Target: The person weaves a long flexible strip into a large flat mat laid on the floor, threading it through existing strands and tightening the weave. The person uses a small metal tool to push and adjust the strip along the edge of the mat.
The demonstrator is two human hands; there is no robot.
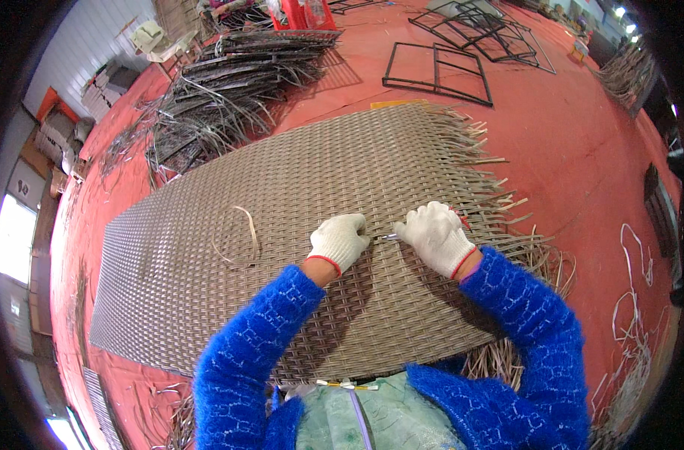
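Observation:
A large brown woven wicker panel (pixel 297 180) lies in front of me, with loose strip ends (pixel 499 199) fringing its right side. Both my hands wear white knitted gloves with red cuffs. My left hand (pixel 340 241) is closed over the middle of the panel; whatever its fingers pinch is hidden. Just to its right, my right hand (pixel 436 238) is wrapped round a small hand tool. The tool's silver metal tip (pixel 390 237) points left toward my left hand, and a bit of red shows behind the fist. A loose pale strip (pixel 250 229) curls on the panel, left of my left hand.
A big heap of dark strips (pixel 214 94) lies beyond the panel at the far left. Black metal frames (pixel 439 71) rest on the red floor (pixel 582 165) at the back. Tangled white cord (pixel 630 307) lies at the right. More strips (pixel 495 364) bunch by the panel's near edge.

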